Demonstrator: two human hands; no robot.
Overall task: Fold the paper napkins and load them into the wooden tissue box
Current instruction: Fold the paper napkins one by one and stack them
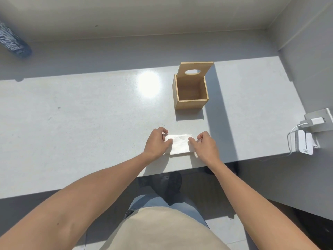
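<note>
A white paper napkin (180, 144) lies flat on the grey table (81, 123) near its front edge, as a small rectangle. My left hand (157, 143) pinches its left end and my right hand (204, 146) pinches its right end, fingers curled on the paper's far corners. Beyond the napkin stands the wooden tissue box (190, 101), open and with nothing visible inside. Its lid (195, 70), with an oval hole, leans upright at the box's far side.
A white charger and power bank (304, 143) with cables sit at the table's right edge by a wall socket. A dark printed cylinder (13, 41) lies at the far left. The wall runs close behind the table. A bright sun glare lies left of the box.
</note>
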